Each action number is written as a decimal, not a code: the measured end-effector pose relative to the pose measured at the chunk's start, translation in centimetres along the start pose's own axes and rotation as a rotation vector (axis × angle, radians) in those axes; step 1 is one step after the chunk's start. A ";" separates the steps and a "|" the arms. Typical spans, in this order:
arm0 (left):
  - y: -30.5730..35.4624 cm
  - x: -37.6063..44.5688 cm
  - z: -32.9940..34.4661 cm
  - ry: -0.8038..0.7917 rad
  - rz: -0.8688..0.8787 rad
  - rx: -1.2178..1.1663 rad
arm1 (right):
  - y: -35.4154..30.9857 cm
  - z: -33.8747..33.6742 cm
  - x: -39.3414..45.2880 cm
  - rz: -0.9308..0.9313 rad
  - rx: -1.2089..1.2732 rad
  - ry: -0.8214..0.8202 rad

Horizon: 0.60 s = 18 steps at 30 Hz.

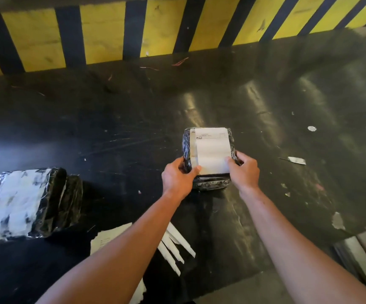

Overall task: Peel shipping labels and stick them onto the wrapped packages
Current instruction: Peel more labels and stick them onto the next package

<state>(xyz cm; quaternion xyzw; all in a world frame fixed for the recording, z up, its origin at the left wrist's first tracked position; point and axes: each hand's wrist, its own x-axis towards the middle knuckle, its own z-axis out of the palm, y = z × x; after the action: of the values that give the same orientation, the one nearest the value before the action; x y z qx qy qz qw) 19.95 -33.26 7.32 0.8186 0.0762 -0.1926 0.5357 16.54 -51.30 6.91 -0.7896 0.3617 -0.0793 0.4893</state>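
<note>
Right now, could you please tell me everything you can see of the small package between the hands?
The small package is a boxy bundle wrapped in shiny, crinkled black plastic film. It lies flat on the dark table, near its middle. A white label covers most of its top, with faint print at the far end. The left hand and right hand grip its near corners, thumbs pressing on the label.
</note>
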 end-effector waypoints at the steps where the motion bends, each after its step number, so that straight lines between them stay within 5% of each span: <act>1: 0.0 0.3 0.6 -0.012 -0.002 0.016 | 0.5 -0.2 0.5 0.004 -0.008 -0.010; 9: -2.0 1.1 1.4 -0.029 0.015 0.174 | 2.4 -0.8 1.8 -0.014 -0.154 -0.124; 15: -5.3 -2.6 -4.6 -0.028 0.031 0.165 | 2.8 0.3 -3.4 -0.279 -0.333 0.218; 18: -8.5 -5.7 -9.0 0.036 0.000 0.165 | 2.9 2.0 -7.3 -0.407 -0.292 0.162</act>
<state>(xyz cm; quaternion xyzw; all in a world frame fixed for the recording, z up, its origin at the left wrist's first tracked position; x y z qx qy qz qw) 14.06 -21.14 5.58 0.8633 0.0696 -0.1834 0.4651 10.81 -45.87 5.16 -0.8995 0.2409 -0.1860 0.3135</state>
